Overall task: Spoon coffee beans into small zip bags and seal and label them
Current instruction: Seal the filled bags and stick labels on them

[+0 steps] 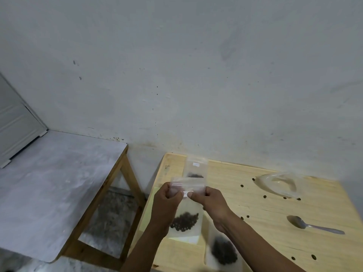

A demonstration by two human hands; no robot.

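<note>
Two hands, left hand [167, 195] and right hand [208, 199], pinch the zip bag [186, 211] of coffee beans [184, 221] above the wooden table [275, 232], and beans may spill if the top pops open.

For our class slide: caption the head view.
Both hands, left and right, pinch a zip bag of coffee beans.

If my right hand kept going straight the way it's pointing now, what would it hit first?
Probably the left hand: the right hand points leftward across the clear zip bag of dark coffee beans both pinch, thumbs nearly meeting.
</note>
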